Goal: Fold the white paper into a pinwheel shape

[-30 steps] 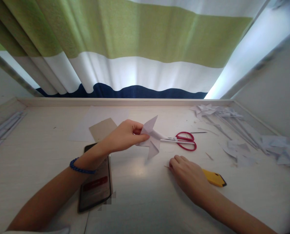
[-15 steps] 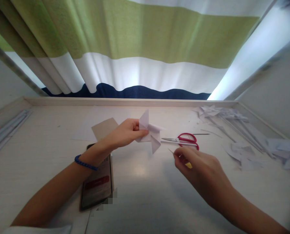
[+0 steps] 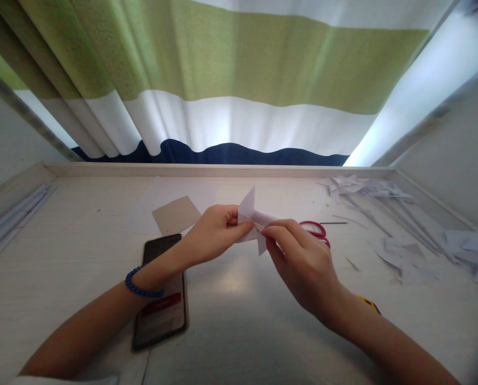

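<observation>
A folded white paper pinwheel is pinched between the thumb and fingers of my left hand, above the middle of the table. My right hand is closed at the pinwheel's centre, with a thin toothpick between thumb and forefinger. The tip of the toothpick meets the paper beside my left thumb; whether it goes through I cannot tell. Red-handled scissors lie just behind my right hand, their blades hidden. Below my left wrist lies a phone, partly covered by the forearm.
Several paper pinwheels and paper sticks lie at the right. A beige card rests on a white sheet. Rolled paper lies far left. A yellow and black object sits partly behind my right forearm. A dark thin rod lies by the scissors.
My right hand has moved left and up, bringing the toothpick to the pinwheel's centre. The pinwheel and my left hand have shifted slightly right. The yellow object now shows beyond my right forearm.
</observation>
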A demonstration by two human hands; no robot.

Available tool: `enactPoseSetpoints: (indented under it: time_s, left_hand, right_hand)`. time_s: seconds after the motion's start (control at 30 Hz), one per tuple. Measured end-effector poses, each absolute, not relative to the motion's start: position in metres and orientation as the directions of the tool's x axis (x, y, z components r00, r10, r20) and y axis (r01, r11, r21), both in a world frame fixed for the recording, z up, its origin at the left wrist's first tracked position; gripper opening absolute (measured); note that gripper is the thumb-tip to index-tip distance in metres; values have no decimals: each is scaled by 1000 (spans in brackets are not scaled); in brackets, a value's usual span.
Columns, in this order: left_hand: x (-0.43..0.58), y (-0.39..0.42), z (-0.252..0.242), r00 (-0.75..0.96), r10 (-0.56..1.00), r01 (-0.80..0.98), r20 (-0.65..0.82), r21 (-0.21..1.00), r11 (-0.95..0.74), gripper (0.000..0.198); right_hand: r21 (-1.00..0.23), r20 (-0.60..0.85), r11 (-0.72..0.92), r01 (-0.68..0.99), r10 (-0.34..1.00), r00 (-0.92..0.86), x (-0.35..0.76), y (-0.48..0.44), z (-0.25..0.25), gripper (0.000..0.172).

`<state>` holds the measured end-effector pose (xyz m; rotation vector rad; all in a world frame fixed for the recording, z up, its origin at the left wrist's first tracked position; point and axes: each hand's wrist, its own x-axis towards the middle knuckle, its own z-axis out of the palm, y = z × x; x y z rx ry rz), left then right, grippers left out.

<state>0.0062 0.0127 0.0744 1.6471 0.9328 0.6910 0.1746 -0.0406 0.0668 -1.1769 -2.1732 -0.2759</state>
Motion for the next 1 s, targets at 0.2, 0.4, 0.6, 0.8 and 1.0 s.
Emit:
enactPoseSetpoints:
  time_s: [0.2, 0.4, 0.6, 0.8, 1.0]
  left_hand:
    - [8, 10, 73, 512, 859, 343, 30, 909, -236, 22]
    - [9, 8, 73, 511, 855, 417, 86, 845, -335, 24]
    - [10, 8, 76, 516, 850, 450, 103, 812, -371, 23]
    - [10, 6, 77, 535, 835, 451, 125, 794, -408, 22]
    - [11, 5, 76, 547, 809, 536, 217, 651, -537, 18]
  right_hand:
    - [-116, 594, 541, 833, 710, -378, 177, -43, 66, 16]
    - [-213, 583, 569, 795, 726, -364, 179, -41, 66, 14]
    - [-214, 594, 564, 797, 723, -352, 181, -41, 66, 14]
    - [-233, 588, 559, 796, 733, -342, 180, -42, 67, 13]
    - [-316, 595, 530, 787, 757, -271, 178, -39, 65, 11]
